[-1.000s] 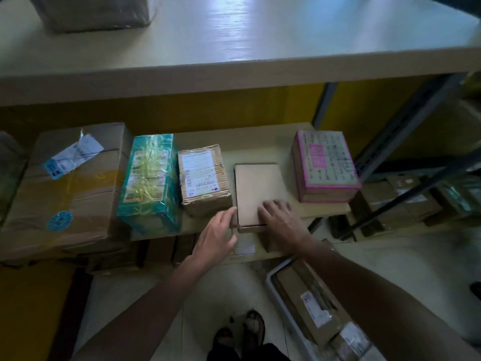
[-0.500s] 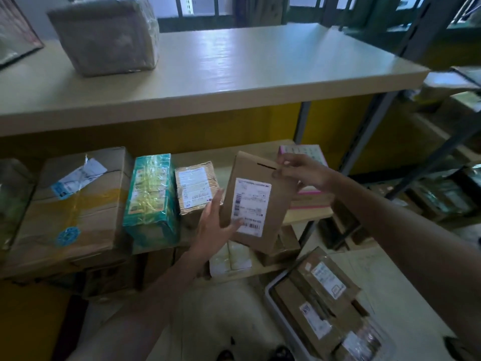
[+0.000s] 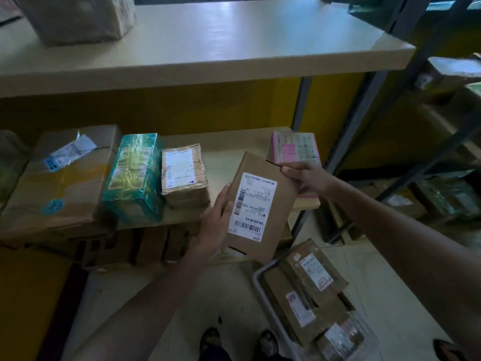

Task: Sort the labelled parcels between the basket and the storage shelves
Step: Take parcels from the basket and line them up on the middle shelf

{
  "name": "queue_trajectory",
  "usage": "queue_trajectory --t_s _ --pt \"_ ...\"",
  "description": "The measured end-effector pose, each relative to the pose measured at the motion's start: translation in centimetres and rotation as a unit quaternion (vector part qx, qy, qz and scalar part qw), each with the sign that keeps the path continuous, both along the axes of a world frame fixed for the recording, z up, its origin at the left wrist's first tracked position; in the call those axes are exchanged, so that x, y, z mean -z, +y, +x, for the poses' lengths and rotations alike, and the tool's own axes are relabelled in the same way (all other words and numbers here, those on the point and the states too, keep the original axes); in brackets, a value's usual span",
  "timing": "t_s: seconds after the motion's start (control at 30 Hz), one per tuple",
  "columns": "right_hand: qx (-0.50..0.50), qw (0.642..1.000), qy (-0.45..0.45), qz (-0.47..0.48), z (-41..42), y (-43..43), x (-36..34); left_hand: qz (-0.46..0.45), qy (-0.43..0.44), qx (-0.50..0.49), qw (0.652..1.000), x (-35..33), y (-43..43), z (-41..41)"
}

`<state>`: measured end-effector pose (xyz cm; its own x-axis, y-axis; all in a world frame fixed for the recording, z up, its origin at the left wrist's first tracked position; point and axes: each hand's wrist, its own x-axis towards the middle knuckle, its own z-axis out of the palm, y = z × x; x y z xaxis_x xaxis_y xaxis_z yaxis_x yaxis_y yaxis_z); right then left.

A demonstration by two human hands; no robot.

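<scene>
I hold a flat brown cardboard parcel (image 3: 279, 201) tilted in the air in front of the middle shelf (image 3: 226, 155), its white barcode label facing me. My left hand (image 3: 217, 222) grips its lower left edge and my right hand (image 3: 305, 177) pinches its upper right corner. On the shelf lie a large taped brown box (image 3: 59, 183), a teal wrapped box (image 3: 134, 175), a small tan labelled parcel (image 3: 183, 173) and a pink-edged parcel (image 3: 295, 147). A grey basket (image 3: 260, 280) with several labelled brown parcels stands on the floor at lower right.
The top shelf (image 3: 234, 43) carries a plastic-wrapped bundle (image 3: 78, 16) at its left. More boxes sit under the middle shelf (image 3: 151, 246). A dark metal rack (image 3: 426, 142) with more parcels stands to the right. My feet (image 3: 236, 340) are on the pale floor.
One second ago the flat parcel lay face down on the middle shelf under my hands. Both hands have lifted it off the shelf and turned it label side up.
</scene>
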<state>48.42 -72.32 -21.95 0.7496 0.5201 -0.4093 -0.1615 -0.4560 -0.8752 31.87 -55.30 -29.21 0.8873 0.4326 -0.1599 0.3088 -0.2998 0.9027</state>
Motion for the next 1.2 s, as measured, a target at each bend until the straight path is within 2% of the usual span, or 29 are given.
queue_trajectory --t_s 0.1,0.17,0.3,0.37,0.47,0.53,0.6,0.67,0.77,0.83,0.93,1.0,1.07,1.13,1.2 --pt "0.049 0.997 -0.034 0.052 0.1 0.2 1.0 -0.027 -0.006 -0.057 0.998 0.2 -0.7 0.1" --pt "0.041 0.996 -0.030 0.075 -0.2 0.7 1.7 -0.062 -0.002 -0.104 0.993 0.2 -0.7 0.3" --pt "-0.046 0.997 -0.043 -0.035 -1.9 2.7 4.9 -0.123 0.025 -0.120 0.985 -0.1 -0.7 1.1" --pt "-0.007 0.996 -0.067 -0.055 -2.1 3.8 6.7 -0.125 0.042 -0.127 0.983 0.0 -0.3 1.2" --pt "0.078 0.994 -0.076 -0.015 -1.4 5.1 8.0 -0.120 0.072 -0.109 0.984 1.2 0.6 0.2" --pt "0.097 0.989 -0.110 -0.029 -0.8 6.0 8.4 -0.117 0.095 -0.097 0.984 2.4 1.1 -0.3" --pt "0.075 0.981 -0.157 -0.089 -0.4 7.0 8.8 -0.036 0.092 -0.130 0.987 3.6 1.4 -0.3" --pt "0.009 0.969 -0.189 -0.156 -0.4 8.0 8.8 0.062 0.058 -0.188 0.979 3.9 2.0 0.4" --pt "-0.076 0.967 -0.162 -0.182 -0.7 8.7 9.2 0.139 0.084 -0.153 0.975 4.1 2.9 1.5" --pt "-0.074 0.969 -0.150 -0.179 -0.5 8.9 9.7 0.147 0.100 -0.114 0.977 3.9 3.2 2.2" --pt "-0.063 0.955 -0.196 -0.212 0.3 9.4 10.1 0.133 0.059 -0.070 0.987 3.6 3.5 2.7" --pt "-0.069 0.952 -0.210 -0.211 0.8 9.8 10.1 0.153 0.070 -0.013 0.986 3.9 3.6 2.6" --pt "-0.083 0.950 -0.219 -0.205 0.8 10.1 10.0 0.256 0.109 0.075 0.958 4.6 3.7 2.4" --pt "-0.107 0.944 -0.226 -0.216 0.7 10.2 10.0 0.370 0.149 0.156 0.904 5.1 3.8 2.2" --pt "-0.120 0.944 -0.223 -0.212 0.5 9.9 9.6 0.407 0.182 0.173 0.878 5.3 4.0 2.4"
